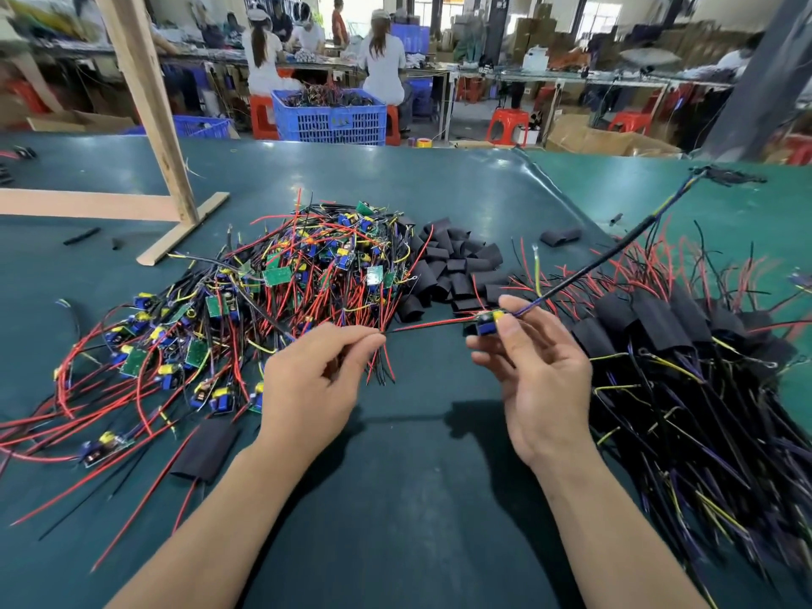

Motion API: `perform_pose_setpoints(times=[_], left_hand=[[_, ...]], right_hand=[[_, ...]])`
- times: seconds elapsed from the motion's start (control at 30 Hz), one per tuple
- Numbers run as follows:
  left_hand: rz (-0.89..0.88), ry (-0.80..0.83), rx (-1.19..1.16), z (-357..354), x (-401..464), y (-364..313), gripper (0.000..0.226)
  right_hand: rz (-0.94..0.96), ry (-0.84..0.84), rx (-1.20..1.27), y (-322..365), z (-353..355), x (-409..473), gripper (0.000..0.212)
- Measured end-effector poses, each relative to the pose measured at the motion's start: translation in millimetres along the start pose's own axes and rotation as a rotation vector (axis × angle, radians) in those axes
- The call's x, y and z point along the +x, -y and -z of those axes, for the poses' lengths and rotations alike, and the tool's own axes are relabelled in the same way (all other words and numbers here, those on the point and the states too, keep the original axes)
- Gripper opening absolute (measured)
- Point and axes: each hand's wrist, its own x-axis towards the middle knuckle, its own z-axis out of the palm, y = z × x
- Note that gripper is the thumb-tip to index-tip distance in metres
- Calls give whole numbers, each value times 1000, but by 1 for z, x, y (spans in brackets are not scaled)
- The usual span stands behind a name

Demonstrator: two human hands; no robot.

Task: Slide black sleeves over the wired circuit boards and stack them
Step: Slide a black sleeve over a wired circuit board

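Observation:
My right hand [538,380] pinches a small circuit board [487,323] with blue and yellow parts, held above the green table [395,498]. Its long black cable [615,252] runs up to the right. My left hand [312,384] pinches the board's red and black wires [422,325], stretched taut between both hands. A big tangled pile of bare wired boards [272,283] lies to the left. Empty black sleeves [452,265] are heaped in the middle behind my hands. Sleeved boards [650,323] are stacked at the right. One sleeved piece [206,450] lies near my left forearm.
A wooden frame post [149,112] stands on the table at the back left. A loose sleeve [560,236] lies far right of the heap. Beyond the table stand blue crates [329,116], red stools and several seated people at another bench.

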Motion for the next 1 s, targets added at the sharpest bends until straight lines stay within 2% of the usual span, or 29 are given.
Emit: perform_pose_setpoints(times=[0.1, 0.17, 0.27, 0.43, 0.5, 0.57, 0.63, 0.73, 0.8, 0.87, 1.0], left_hand=[[120, -112, 43, 3, 1, 2, 6], [174, -130, 56, 4, 2, 3, 5], [113, -26, 104, 2, -1, 2, 4], [-71, 101, 165, -2, -7, -9, 18], [-218, 207, 215, -5, -4, -10, 19], [-364, 381, 288, -17, 6, -11, 17], [-313, 536, 322, -39, 25, -16, 19], [-136, 666, 373, -84, 54, -22, 25], [-170, 774, 526, -111, 64, -22, 29], [-234, 792, 663, -125, 68, -20, 26], [-338, 717, 758, -129, 67, -16, 17]], right_hand=[[157, -143, -50, 2, 2, 3, 14], [283, -254, -89, 5, 7, 5, 11], [332, -333, -74, 7, 13, 6, 8], [325, -344, -81, 3, 9, 4, 10], [334, -350, -89, 4, 9, 3, 11], [362, -358, -102, 5, 10, 2, 13], [391, -354, -116, 6, 9, 1, 15], [394, -353, -133, 6, 9, -1, 15], [387, -361, -143, 6, 10, 0, 15], [379, -374, -159, 5, 12, 1, 14], [370, -386, -161, 5, 14, 3, 13]])
